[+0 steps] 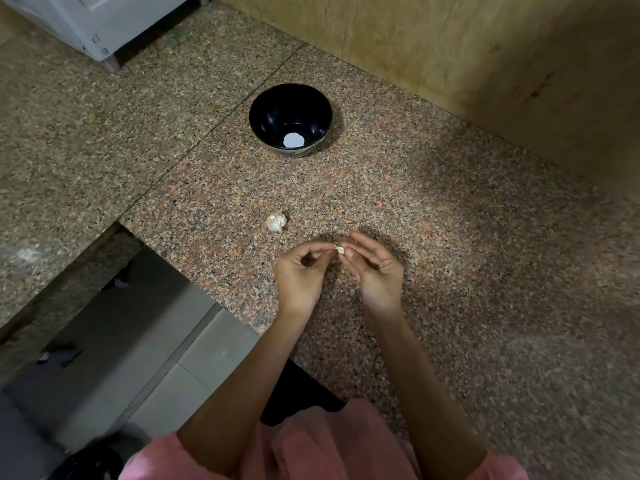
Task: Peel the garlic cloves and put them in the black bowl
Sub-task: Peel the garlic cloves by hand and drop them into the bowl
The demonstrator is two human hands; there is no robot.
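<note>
Nearest, left hand (300, 271) and right hand (375, 268) pinch one garlic clove (339, 250) between their fingertips. Peeling likely goes best holding it steady and lifting skin from the tip. More garlic (276, 221) lies at 10 o'clock on the speckled granite counter (450, 237); the black bowl (258, 114) stands farther off at 11, and a tan wall (467, 46) lies beyond.

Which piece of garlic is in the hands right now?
The small garlic clove pinched between the left hand and right hand. The larger garlic piece lies apart on the granite counter, nearer the black bowl.
</note>
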